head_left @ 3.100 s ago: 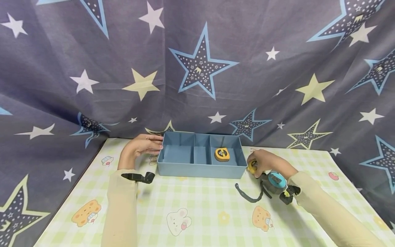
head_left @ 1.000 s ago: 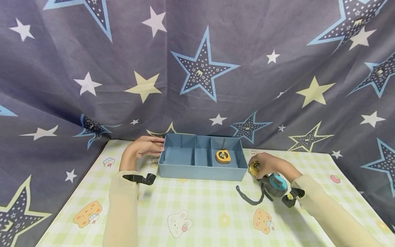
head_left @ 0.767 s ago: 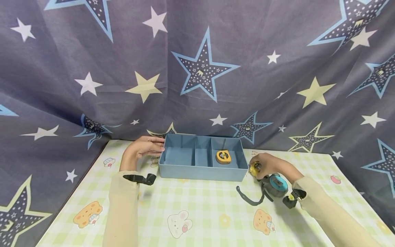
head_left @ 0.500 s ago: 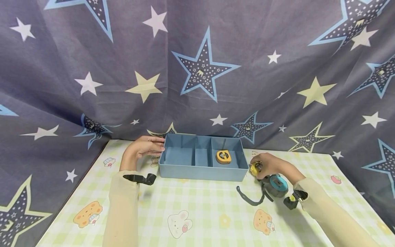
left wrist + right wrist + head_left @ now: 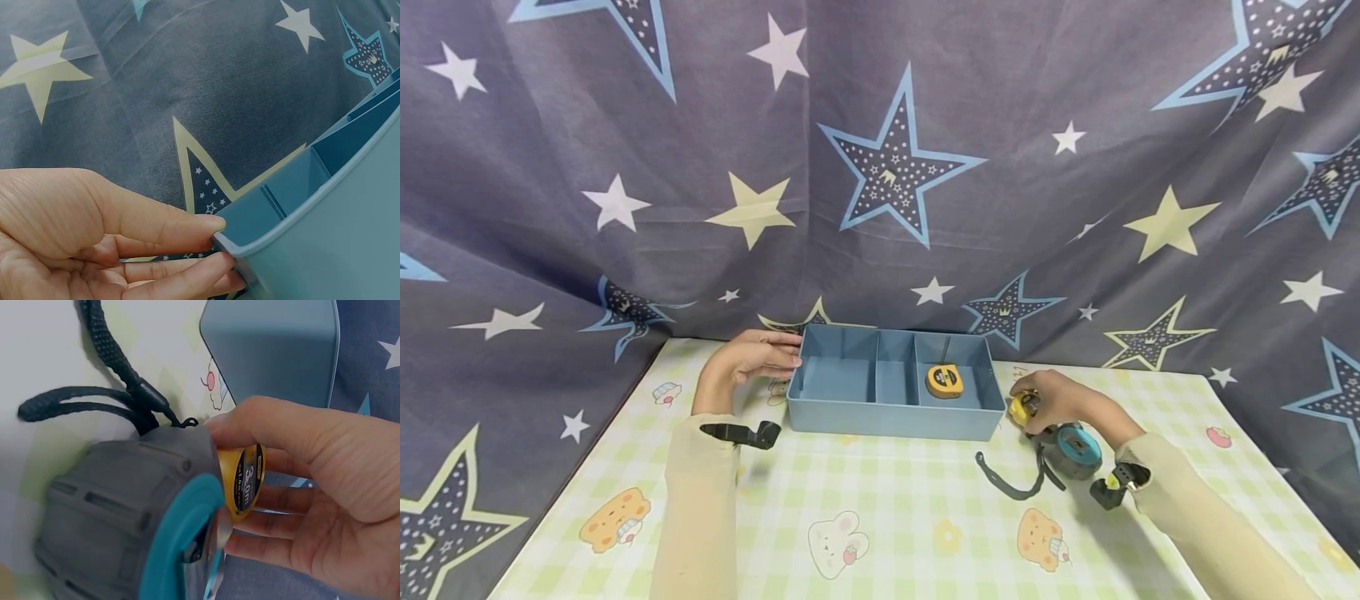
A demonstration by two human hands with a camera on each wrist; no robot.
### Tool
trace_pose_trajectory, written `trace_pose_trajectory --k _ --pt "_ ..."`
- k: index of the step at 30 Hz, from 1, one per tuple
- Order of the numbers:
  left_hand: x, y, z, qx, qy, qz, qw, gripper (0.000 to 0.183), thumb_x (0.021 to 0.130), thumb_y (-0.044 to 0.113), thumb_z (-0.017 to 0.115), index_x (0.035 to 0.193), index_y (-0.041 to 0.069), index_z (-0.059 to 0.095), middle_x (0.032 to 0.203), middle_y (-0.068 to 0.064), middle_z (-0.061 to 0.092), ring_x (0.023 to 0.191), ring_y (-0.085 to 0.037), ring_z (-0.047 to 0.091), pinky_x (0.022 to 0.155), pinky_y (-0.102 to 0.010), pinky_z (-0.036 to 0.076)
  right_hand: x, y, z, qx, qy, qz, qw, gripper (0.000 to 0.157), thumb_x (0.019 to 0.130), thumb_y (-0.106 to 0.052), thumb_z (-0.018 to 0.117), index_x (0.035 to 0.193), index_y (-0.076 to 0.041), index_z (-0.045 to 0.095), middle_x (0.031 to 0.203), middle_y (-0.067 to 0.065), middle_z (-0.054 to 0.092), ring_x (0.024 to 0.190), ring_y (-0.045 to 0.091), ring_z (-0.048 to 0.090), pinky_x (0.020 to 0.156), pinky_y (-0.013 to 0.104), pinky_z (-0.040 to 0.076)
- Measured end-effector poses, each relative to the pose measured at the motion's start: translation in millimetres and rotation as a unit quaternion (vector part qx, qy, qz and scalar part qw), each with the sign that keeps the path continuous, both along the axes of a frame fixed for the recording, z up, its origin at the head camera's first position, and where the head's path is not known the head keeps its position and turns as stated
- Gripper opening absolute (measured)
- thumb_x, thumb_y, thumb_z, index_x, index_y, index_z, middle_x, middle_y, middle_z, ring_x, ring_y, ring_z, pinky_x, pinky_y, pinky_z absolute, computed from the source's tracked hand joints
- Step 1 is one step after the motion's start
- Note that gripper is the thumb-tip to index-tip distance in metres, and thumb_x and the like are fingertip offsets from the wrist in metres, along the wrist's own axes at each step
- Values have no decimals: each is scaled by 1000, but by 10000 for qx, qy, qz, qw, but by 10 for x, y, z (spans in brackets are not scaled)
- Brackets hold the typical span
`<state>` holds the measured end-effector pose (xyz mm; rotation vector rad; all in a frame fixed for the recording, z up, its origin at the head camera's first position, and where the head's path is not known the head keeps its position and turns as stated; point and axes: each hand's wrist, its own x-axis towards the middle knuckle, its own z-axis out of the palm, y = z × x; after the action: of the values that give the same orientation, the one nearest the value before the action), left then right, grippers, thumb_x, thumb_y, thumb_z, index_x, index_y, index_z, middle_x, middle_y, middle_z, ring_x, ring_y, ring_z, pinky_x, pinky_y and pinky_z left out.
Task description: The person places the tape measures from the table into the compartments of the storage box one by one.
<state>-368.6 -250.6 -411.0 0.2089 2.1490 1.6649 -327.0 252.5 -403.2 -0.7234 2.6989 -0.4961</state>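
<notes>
From my end, I see the person's right hand (image 5: 1058, 398) pinching a yellow tape measure (image 5: 247, 478) — thumb on one side, fingers curled round the other. That tape measure is just beside the right end of a blue box (image 5: 895, 419); whether it is lifted or resting, I can't tell. Pressed close to the hand is a larger grey and teal tape measure (image 5: 1078, 450), sitting on the checked tabletop (image 5: 910, 467) with its black strap (image 5: 112, 350) trailing off to the left.

On my other side, the left hand (image 5: 745, 358) has its fingers fairly straight — they touch the box's left end, and the thumb tip meets the rim corner, with no grip round anything. The box has three compartments, and a second yellow tape measure (image 5: 944, 381) lies in the right one. Behind it all I see a star-patterned curtain (image 5: 865, 275).
</notes>
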Motion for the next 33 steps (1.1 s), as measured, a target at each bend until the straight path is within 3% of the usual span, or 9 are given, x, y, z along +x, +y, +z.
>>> trace_pose_trajectory --k 9,17,22,27,29,33 --pt "-1 5 -8 -12 33 -13 10000 66 96 2 66 155 -5 38 155 -30 42 136 -40 53 106 -40 55 -11 33 -29 -35 112 27 9999 60 68 -1 80 126 8 66 101 8 70 75 13 53 64 26 47" --pt "-11 4 -14 -4 -8 16 10000 66 96 2 66 155 -4 37 154 -31 43 135 -42 54 112 -49 49 -17 20 19 -146 212 86 9996 63 68 0 79 128 11 64 95 7 68 70 12 50 59 25 41" --pt "-33 -1 -23 -4 -48 39 10000 65 95 1 66 155 -4 38 153 -32 43 134 -42 54 107 -43 54 -17 6 58 -153 234 74 9996 64 70 0 80 130 10 63 100 10 70 67 12 49 59 25 39" --pt "-40 5 -20 29 -37 26 10000 66 95 1 66 155 -5 37 154 -32 42 135 -42 54 104 -39 57 -16 10 108 -139 343 -8 9993 63 71 -2 81 131 9 64 90 8 69 61 9 44 57 25 37" --pt "-46 3 -21 -2 -29 37 10000 66 95 1 67 155 -5 38 153 -31 43 133 -41 55 102 -38 58 -24 23 129 -143 401 -71 9991 63 72 -3 82 131 8 64 89 7 68 63 10 46 57 25 39" --pt "-55 -6 -30 -20 -16 48 10000 65 95 1 66 155 -4 39 153 -31 44 132 -39 58 103 -39 58 -48 57 171 -168 660 -98 9976 63 71 -8 84 130 6 66 106 13 72 77 16 60 67 32 54"
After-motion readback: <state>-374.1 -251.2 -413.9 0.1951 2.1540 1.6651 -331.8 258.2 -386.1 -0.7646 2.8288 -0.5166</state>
